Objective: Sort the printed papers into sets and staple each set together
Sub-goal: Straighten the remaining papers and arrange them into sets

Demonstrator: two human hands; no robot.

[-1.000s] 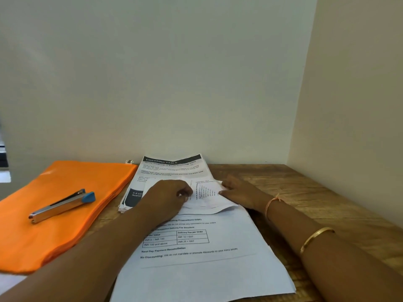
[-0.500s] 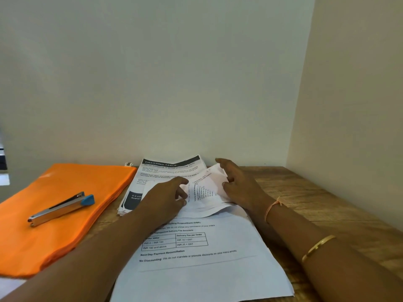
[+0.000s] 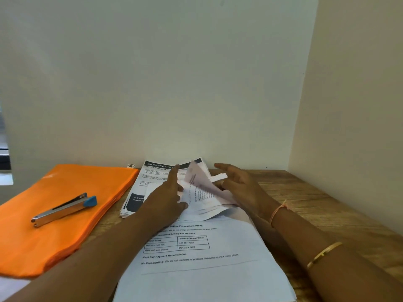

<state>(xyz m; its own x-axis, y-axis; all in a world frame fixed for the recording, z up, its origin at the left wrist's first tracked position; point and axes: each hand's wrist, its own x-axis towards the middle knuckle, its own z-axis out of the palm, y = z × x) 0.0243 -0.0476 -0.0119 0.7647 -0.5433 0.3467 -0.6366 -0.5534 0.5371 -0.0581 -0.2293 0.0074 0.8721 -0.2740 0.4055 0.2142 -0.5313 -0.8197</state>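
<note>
A creased, folded printed sheet (image 3: 201,194) stands partly raised between my hands, above the near stack of printed papers (image 3: 196,269). My left hand (image 3: 165,199) holds its left edge between thumb and fingers, with the index finger stretched out. My right hand (image 3: 242,188) has its fingers spread, and a corner of the sheet passes between thumb and index finger. A second stack with a dark "DRESSING TABLE" heading (image 3: 148,182) lies behind, against the wall. The stapler (image 3: 63,210), silver with a blue end, rests on an orange folder (image 3: 54,214) at the left.
The wooden desk (image 3: 316,203) fits into a corner, with a wall straight ahead and another along the right. The orange folder covers the desk's left part, and bare wood shows to the right of the papers.
The folded sheet lay flat under both hands a second ago. Its right flap has since been raised and opened. My right hand has moved up and back, and my left index finger has straightened.
</note>
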